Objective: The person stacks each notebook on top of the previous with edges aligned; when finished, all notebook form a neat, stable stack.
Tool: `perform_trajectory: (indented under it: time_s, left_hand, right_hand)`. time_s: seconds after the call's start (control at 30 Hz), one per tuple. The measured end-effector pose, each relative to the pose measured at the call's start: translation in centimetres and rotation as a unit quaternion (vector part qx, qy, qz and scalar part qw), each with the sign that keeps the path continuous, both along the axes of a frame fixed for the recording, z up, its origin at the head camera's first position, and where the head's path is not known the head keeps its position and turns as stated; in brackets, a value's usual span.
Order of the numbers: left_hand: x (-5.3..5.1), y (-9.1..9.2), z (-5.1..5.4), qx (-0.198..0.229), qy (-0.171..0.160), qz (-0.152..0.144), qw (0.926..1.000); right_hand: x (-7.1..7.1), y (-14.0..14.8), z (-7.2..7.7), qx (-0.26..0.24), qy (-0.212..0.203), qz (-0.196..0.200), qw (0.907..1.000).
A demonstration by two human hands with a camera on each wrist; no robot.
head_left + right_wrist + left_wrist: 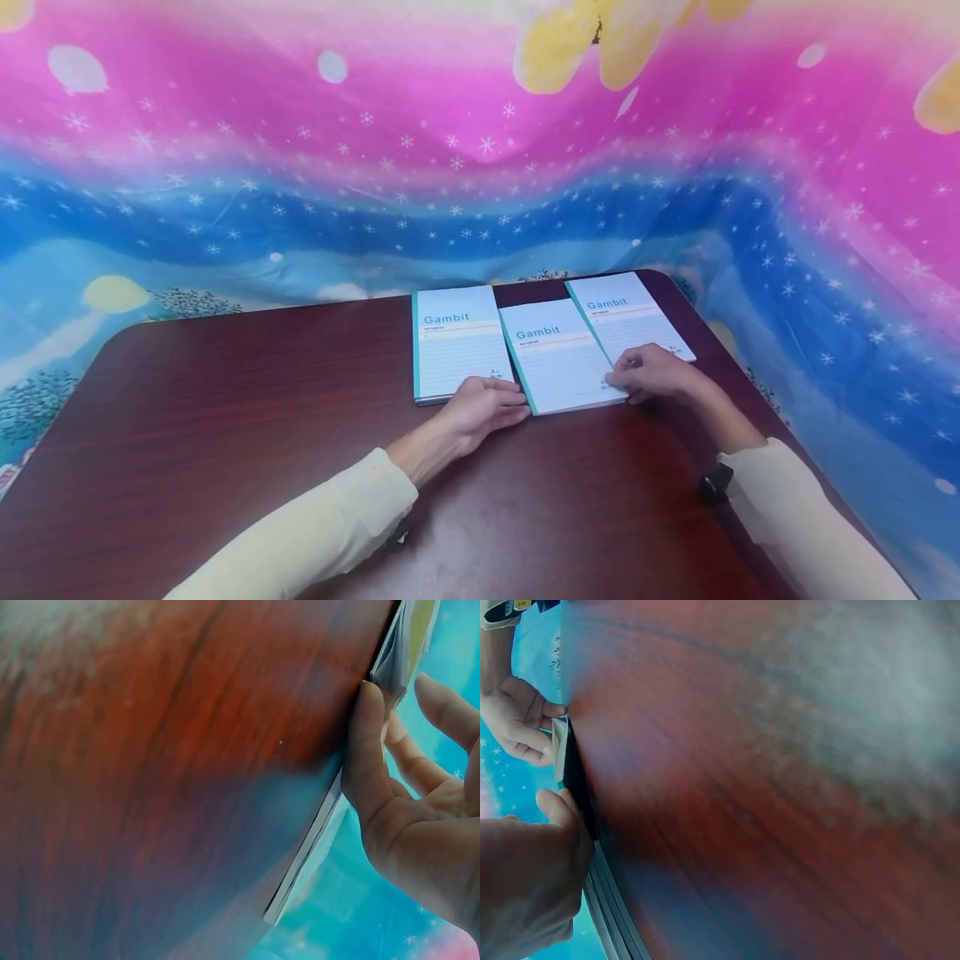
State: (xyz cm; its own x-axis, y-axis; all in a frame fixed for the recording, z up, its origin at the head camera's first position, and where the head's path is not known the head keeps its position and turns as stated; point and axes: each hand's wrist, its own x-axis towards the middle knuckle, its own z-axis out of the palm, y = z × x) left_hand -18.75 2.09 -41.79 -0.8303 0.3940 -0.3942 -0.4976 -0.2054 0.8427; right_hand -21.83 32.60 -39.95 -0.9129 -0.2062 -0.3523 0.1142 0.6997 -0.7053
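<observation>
Three white notebooks with teal spines and "Gambit" on their covers lie side by side. My left hand (483, 408) (532, 877) has nearly straight fingers touching the lower left corner of the middle notebook (558, 358) (575, 776), next to the left notebook (450, 358). At the middle notebook's lower right corner, my right hand (652, 372) (427, 802) pinches it, overlapping the lower part of the right notebook (630, 321). Slightly fanned pages show in the right wrist view. Several stacked edges appear below my left hand in the left wrist view.
A dark reddish-brown table (247, 433) with rounded far corners carries the notebooks near its far right side. Behind it and along the right hangs a pink and blue patterned cloth (420, 167).
</observation>
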Motion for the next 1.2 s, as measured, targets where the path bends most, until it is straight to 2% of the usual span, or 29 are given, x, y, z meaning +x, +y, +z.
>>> perform_trajectory:
  time_s: [0.27,0.57,0.77,0.87,1.07,1.2]
  left_hand:
    - [-0.5,0.6,0.1,-0.014,0.018,-0.007,0.9997]
    - [-0.6,1.5,1.0,-0.019,0.037,-0.023,0.9989]
    - [-0.7,1.2,1.5,-0.019,0.069,-0.028,0.9971]
    - [-0.8,0.8,1.7,-0.016,0.079,-0.031,0.9963]
    - [-1.1,0.2,1.9,-0.026,0.089,-0.031,0.9952]
    - [-1.1,-0.4,2.1,-0.037,0.086,-0.022,0.9954]
  right_hand:
    - [-0.1,0.0,0.4,-0.016,-0.017,-0.004,0.9997]
    - [0.4,0.2,0.6,-0.049,-0.039,-0.003,0.9980]
    - [0.3,0.5,0.4,-0.086,-0.055,0.005,0.9947]
    - [0.2,0.7,0.3,-0.102,-0.057,0.023,0.9929]
    - [-0.1,0.8,0.3,-0.134,-0.058,0.040,0.9884]
    - [-0.2,0.4,0.5,-0.162,-0.055,0.028,0.9849]
